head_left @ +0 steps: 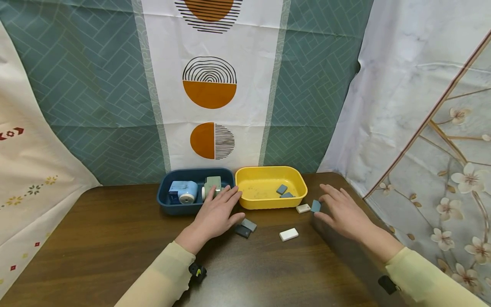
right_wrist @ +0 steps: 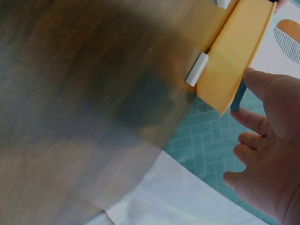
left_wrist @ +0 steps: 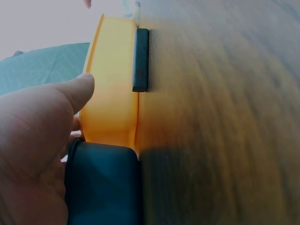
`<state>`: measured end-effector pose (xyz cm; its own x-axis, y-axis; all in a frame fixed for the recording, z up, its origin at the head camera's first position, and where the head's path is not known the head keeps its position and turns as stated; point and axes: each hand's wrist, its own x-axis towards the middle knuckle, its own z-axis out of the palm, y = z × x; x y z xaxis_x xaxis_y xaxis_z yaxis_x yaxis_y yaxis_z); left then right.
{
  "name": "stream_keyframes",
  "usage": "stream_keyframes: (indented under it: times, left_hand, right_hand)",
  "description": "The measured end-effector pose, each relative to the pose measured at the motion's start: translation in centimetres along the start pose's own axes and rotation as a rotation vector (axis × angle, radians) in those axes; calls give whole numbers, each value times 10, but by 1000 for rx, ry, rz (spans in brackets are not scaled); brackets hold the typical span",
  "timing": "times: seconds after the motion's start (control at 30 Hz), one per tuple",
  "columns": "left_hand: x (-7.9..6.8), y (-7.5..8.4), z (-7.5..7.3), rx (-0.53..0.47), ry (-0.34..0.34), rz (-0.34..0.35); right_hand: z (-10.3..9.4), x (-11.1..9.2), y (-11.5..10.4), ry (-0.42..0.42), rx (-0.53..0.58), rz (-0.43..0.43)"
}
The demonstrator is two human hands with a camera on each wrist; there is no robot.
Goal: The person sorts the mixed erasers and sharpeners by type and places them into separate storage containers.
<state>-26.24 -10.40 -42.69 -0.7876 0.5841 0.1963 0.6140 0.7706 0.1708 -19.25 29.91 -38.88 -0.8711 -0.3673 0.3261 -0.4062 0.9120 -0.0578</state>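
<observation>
My right hand [head_left: 345, 213] pinches a small blue-grey rectangular block [head_left: 316, 206] between thumb and forefinger, off the right end of the yellow tray [head_left: 272, 205]. In the right wrist view this block [right_wrist: 238, 96] stands on edge between the fingertips, and the other fingers are loosely bent. My left hand [head_left: 218, 213], with fingers extended, hovers over the front right corner of the dark blue tray [head_left: 180, 210] and holds nothing. Beside its thumb, a grey block [head_left: 249, 225] and a dark block [head_left: 242, 231] lie overlapping on the table. Two blue-grey blocks [head_left: 281, 189] lie inside the yellow tray.
A light-blue device [head_left: 183, 191] with a round white knob and a green one [head_left: 212, 184] sit in the blue tray. One white block [head_left: 303, 208] lies at the yellow tray's front right corner, another white block [head_left: 289, 234] nearer me. Hanging cloths border the wooden table [head_left: 115, 238].
</observation>
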Motion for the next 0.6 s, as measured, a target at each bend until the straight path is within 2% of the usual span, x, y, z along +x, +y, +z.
stream_keyframes:
  times: [0.3,0.6]
  left_hand:
    - [1,0,1,-2,-3,-2]
    - [1,-2,3,-6,-9,-10]
  right_hand:
    - [-1,10,-2,29,-22,-49]
    - [-2,22,-7,14,-13,-45]
